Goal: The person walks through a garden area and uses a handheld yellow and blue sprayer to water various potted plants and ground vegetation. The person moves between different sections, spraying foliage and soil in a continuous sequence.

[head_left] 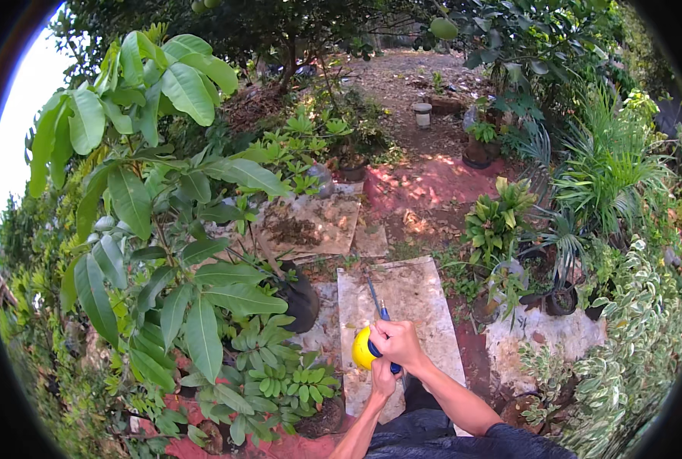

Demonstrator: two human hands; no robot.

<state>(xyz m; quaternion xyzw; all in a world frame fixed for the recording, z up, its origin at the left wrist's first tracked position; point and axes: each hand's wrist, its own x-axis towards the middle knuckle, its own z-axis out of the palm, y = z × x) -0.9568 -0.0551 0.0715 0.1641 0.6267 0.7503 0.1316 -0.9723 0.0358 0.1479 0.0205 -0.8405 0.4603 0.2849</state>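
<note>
Close in front of my body I hold a hand pump sprayer with a rounded yellow tank point(362, 349) and dark blue fittings. My right hand point(399, 343) is closed around its blue upper part. Just below, my left hand point(384, 378) is closed against a lower blue part, which its fingers partly hide. A blue nozzle piece point(384, 312) sticks out beyond my right hand, and a thin dark rod point(373, 291) runs from it, away from me. The yellow tank shows to the left of my right hand.
Pale stained slabs point(402, 287) make a path ahead. On the left stands a tall leafy plant point(176, 283), near a black grow bag point(301, 298). Potted plants point(561, 297) and variegated shrubs point(624, 336) line the right. A white bucket point(422, 114) sits farther up the path.
</note>
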